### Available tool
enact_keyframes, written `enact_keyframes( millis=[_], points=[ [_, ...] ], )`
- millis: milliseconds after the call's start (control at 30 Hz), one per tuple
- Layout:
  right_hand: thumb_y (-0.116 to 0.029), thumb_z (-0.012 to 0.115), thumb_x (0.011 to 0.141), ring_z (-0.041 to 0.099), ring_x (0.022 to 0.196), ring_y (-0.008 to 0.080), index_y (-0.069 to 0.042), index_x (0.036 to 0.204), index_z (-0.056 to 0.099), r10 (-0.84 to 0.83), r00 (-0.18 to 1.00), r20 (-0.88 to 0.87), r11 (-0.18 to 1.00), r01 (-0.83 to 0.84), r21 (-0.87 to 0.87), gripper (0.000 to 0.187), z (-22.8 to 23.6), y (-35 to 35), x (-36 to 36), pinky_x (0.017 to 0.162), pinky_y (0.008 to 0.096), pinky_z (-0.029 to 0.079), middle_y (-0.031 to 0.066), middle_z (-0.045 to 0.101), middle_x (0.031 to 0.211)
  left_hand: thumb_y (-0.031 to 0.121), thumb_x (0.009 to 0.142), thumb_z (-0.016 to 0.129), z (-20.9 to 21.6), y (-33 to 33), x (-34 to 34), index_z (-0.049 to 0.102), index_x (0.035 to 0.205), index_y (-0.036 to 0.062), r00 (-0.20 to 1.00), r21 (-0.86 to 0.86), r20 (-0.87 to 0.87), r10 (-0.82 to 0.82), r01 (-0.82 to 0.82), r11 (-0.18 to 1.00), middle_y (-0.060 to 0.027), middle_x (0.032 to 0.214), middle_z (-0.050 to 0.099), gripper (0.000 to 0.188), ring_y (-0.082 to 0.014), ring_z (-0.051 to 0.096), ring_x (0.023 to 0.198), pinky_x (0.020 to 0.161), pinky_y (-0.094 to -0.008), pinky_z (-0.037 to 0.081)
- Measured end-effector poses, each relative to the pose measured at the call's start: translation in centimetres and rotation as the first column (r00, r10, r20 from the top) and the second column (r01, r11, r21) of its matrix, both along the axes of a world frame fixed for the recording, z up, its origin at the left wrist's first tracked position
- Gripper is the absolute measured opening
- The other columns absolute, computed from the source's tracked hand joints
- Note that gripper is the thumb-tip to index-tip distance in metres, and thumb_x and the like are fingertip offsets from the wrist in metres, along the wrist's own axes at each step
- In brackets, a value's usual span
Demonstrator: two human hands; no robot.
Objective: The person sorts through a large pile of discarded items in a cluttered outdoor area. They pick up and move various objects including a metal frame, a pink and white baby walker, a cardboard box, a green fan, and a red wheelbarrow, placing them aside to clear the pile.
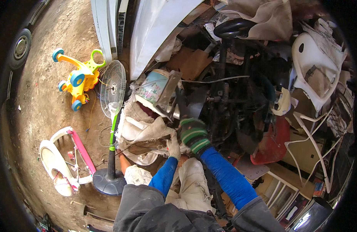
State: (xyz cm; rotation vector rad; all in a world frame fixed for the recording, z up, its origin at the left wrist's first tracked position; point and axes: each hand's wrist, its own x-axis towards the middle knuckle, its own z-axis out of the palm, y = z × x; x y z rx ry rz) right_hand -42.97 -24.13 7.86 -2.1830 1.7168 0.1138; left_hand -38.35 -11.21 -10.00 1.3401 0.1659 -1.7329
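"What are the hands at?"
"The left hand (173,147), in a pale glove, is right by the sack (138,129). The right hand (193,135) wears green stripes. I can't tell whether either grips anything."
"And beyond?"
"Just past the sack, the flowered container (150,88), with a metal bracket (170,91) beside it. Farther left, a yellow toy (79,79) on the dirt."

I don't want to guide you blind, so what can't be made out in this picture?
All in the head view:
- Whether the right hand holds anything: its own back and deep shadow hide the grip.
- What lies under the pale cloth: its folds cover it.
- What the wheel belongs to: cut off by the dark rim.
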Motion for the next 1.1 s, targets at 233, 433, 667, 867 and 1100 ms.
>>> enact_keyframes(
  millis=[233, 433, 667, 867, 1100],
  points=[
    [-0.022, 0.066, 0.087, 0.072, 0.091, 0.0397, -0.006, 0.105, 0.073, -0.209, 0.978, 0.006, 0.969, 0.208, -0.131, 0.024, -1.4, -11.6, 3.2, 0.077, 0.0502, 0.058, 0.0230, 0.073, 0.095, 0.035, 0.097, 0.066, 2.6, -7.3, 5.2, 0.061, 0.123, -0.0157, 0.876, -0.114, 0.479, 0.050, 0.005, 0.993, -0.0157, 0.120, 0.069, 0.057, -0.0210, 0.063, 0.110, 0.100, -0.0337, 0.046],
    [-0.028, 0.069, 0.091, 0.070, 0.097, 0.0434, -0.002, 0.127, 0.063, -0.308, 0.951, 0.021, 0.941, 0.308, -0.138, 0.044, 0.4, -17.2, 4.4, 0.081, 0.0518, 0.057, 0.0244, 0.072, 0.103, 0.036, 0.090, 0.072, 7.0, -15.8, 8.6, 0.066, 0.109, -0.0152, 0.841, -0.216, 0.516, 0.164, -0.057, 0.975, -0.0124, 0.097, 0.070, 0.055, -0.0185, 0.064, 0.087, 0.078, -0.0348, 0.051],
    [-0.035, 0.063, 0.096, 0.059, 0.120, 0.0444, 0.002, 0.135, 0.057, -0.241, 0.897, 0.370, 0.906, 0.344, -0.246, 0.055, -0.9, 1.3, 2.3, 0.102, 0.0520, 0.048, 0.0285, 0.062, 0.129, 0.050, 0.084, 0.065, 6.5, -24.7, 5.3, 0.063, 0.123, -0.0109, 0.622, 0.131, 0.723, -0.300, 0.304, 0.944, -0.0359, 0.135, 0.055, 0.072, -0.0476, 0.048, 0.130, 0.115, -0.0457, 0.035],
    [-0.029, 0.067, 0.093, 0.064, 0.113, 0.0406, -0.005, 0.137, 0.060, -0.588, 0.789, 0.177, 0.800, 0.536, 0.269, 0.051, 0.8, 11.9, -1.8, 0.098, 0.0478, 0.051, 0.0252, 0.067, 0.122, 0.034, 0.096, 0.056, 5.2, -26.9, -1.4, 0.059, 0.107, -0.0053, 0.650, 0.038, 0.727, -0.221, 0.283, 0.958, -0.0258, 0.105, 0.069, 0.041, -0.0430, 0.066, 0.103, 0.091, -0.0476, 0.050],
    [-0.046, 0.059, 0.092, 0.063, 0.116, 0.0417, -0.003, 0.125, 0.066, -0.414, 0.904, -0.107, 0.727, 0.399, 0.558, 0.056, 3.5, 16.5, -5.9, 0.098, 0.0503, 0.050, 0.0256, 0.067, 0.123, 0.038, 0.096, 0.063, 1.9, -24.4, 4.2, 0.067, 0.103, 0.0039, 0.915, -0.341, 0.253, -0.313, 0.387, 0.857, -0.0096, 0.091, 0.065, 0.035, -0.0193, 0.059, 0.081, 0.068, -0.0370, 0.050]
  ],
)
